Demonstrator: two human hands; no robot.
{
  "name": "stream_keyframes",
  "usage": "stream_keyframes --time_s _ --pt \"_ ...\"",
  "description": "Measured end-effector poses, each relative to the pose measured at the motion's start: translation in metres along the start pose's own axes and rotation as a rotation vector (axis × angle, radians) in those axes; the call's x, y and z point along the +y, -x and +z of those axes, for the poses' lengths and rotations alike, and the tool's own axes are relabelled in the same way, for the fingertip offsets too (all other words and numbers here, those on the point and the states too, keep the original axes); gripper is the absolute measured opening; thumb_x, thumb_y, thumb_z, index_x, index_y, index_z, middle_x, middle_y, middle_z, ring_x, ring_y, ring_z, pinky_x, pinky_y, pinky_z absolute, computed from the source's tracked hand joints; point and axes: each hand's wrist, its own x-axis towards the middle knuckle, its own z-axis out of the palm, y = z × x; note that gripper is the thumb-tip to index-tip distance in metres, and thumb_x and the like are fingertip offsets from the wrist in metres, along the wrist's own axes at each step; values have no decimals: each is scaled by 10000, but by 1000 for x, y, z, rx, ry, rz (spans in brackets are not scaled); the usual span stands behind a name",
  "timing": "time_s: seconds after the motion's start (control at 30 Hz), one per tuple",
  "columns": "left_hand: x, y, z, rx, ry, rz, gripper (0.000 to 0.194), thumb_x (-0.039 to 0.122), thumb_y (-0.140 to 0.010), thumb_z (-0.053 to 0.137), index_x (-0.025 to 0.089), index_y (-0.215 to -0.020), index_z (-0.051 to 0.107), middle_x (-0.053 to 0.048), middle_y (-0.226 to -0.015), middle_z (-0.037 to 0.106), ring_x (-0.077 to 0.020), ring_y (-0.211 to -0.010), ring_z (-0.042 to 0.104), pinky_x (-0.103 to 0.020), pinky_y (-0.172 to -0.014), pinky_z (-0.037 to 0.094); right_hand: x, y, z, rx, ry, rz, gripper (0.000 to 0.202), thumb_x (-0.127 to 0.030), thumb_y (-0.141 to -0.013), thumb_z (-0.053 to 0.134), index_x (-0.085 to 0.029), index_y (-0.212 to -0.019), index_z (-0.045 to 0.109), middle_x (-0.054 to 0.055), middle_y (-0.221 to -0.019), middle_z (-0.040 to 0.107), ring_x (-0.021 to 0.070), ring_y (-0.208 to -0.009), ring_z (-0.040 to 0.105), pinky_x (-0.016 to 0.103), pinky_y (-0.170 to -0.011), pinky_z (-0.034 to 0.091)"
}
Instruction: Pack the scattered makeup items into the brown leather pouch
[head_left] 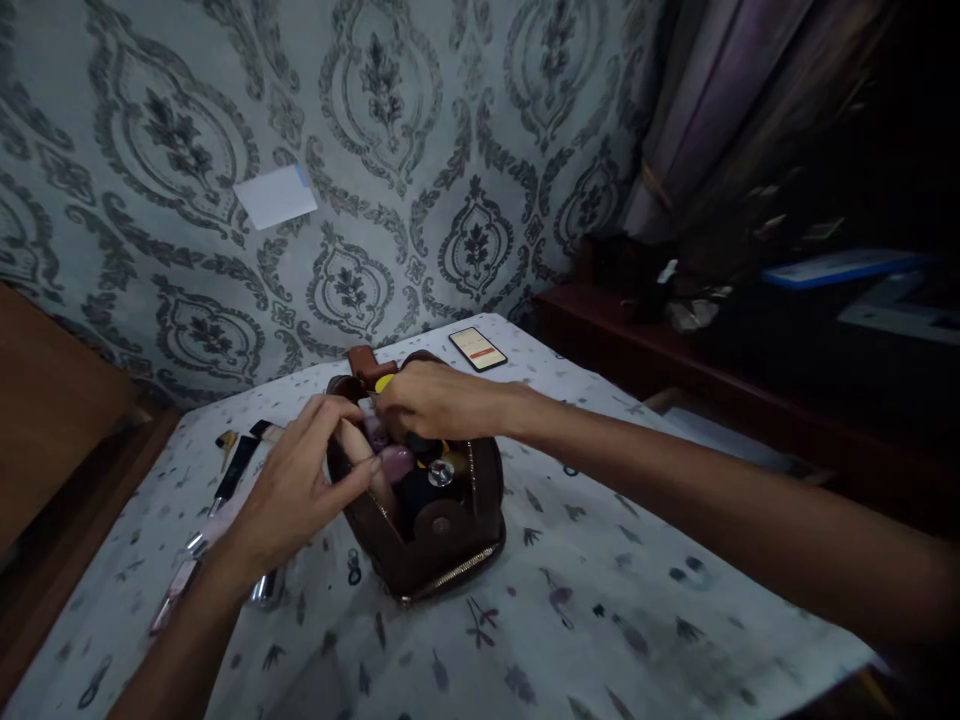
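A dark brown bag [427, 565] stands open on the patterned white cloth, with several items inside, among them a purple item [397, 462] and a round clear-topped item [441, 473]. My left hand [304, 475] grips the bag's left side, its fingers over the rim and its thumb inside the opening. Reaching in from the right, my right hand [427, 398] has its fingers curled down at the back of the opening, beside a yellow round item [384, 383]. What those fingers hold, if anything, is hidden.
A phone [478, 349] with a lit screen lies behind the bag. Left of it are a black tube [237, 468], a gold-coloured item [226, 442] and a small pink-and-silver tube [175, 596]. White paper [276, 197] is on the patterned wall.
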Motion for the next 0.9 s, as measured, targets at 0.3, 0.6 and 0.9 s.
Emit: stream_keyframes --time_s 0.3,0.6,0.9 --pt "-4 5 -1 -9 -5 48 196 275 -955 551 234 -1138 493 -39 -1132 562 -204 -1063 558 -302 -880 428 2 -29 27 -196 333 -178 199 -140 -859 628 -73 -1008 741 146 -1031 718 246 -928 649 297 -634 377" --pt "-6 6 2 -29 37 19 219 290 -969 547 251 -1175 484 -28 -1171 532 -198 -1117 514 -302 -917 399 -2 -27 28 -266 209 -145 187 -192 -866 663 -39 -942 737 122 -830 704 190 -709 590 286 -580 358" --pt "-7 6 0 -39 20 3 244 292 -949 566 262 -1177 485 -23 -1162 549 -214 -1093 539 -328 -889 424 -6 -45 52 -317 212 -118 205 -60 -812 621 -76 -988 726 148 -975 734 240 -888 653 319 -760 474"
